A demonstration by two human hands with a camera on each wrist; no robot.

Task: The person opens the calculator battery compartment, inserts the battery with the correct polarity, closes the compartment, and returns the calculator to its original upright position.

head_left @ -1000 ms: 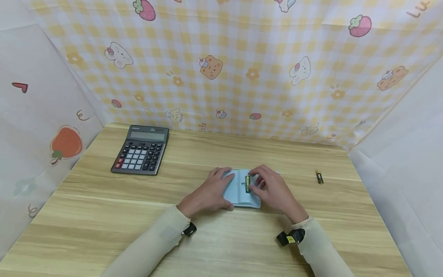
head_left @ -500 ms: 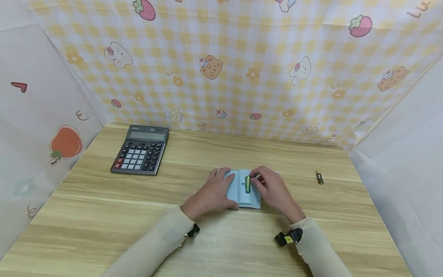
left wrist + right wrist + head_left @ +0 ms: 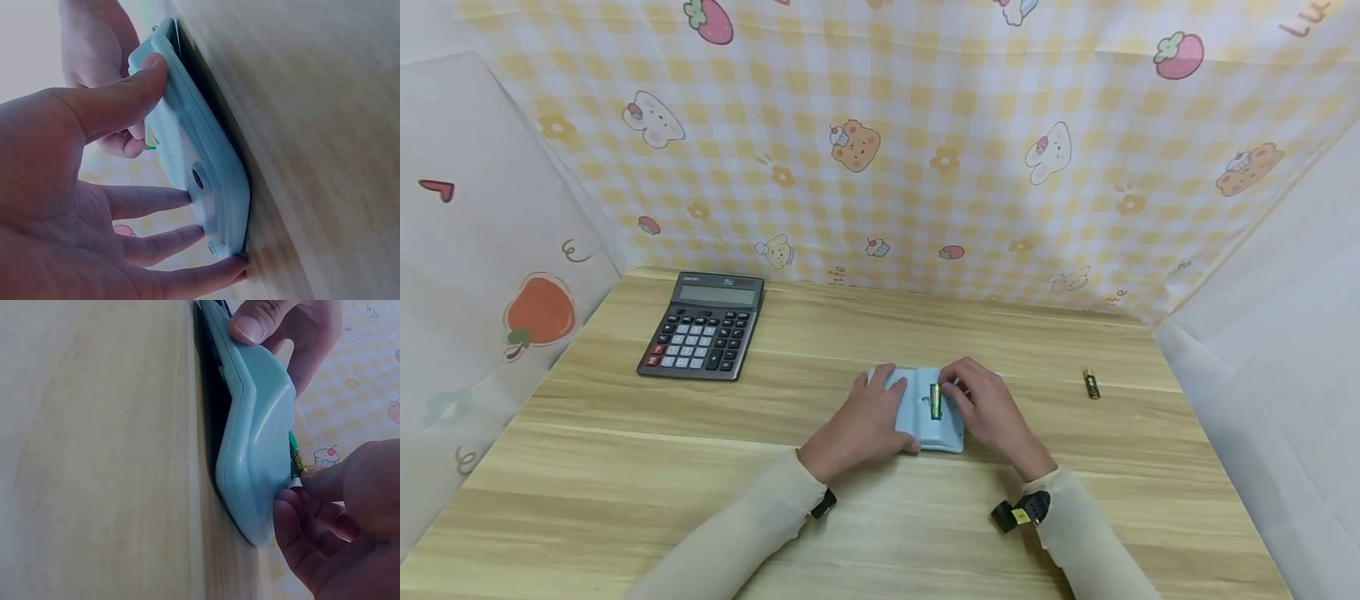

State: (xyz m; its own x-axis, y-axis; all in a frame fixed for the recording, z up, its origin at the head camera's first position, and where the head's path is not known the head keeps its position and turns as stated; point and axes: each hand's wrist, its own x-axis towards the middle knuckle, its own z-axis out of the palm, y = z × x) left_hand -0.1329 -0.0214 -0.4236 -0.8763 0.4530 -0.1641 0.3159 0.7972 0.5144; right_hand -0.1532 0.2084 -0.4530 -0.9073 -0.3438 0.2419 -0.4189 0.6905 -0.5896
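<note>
A light-blue calculator (image 3: 931, 435) lies face down, its back and small battery slot turned up. My left hand (image 3: 863, 421) holds it on the left, fingers spread over the back and far edge. In the left wrist view its thumb (image 3: 128, 94) presses the near edge. A green-and-yellow battery (image 3: 936, 402) is at the slot; in the right wrist view the battery (image 3: 295, 452) stands partly proud of the back. My right hand (image 3: 991, 408) pinches the battery's upper end, thumb tip against it and the other fingers curled beside the calculator's edge.
A dark grey calculator (image 3: 703, 325) lies face up at the back left of the wooden table (image 3: 880, 533). To the right is a loose black-and-gold battery (image 3: 1092, 384). Patterned cloth (image 3: 910, 200) hangs along the table's back edge.
My right thumb has moved up from the battery's lower part to its upper end. The left hand has shifted slightly right along the light-blue calculator. The other items lie as before.
</note>
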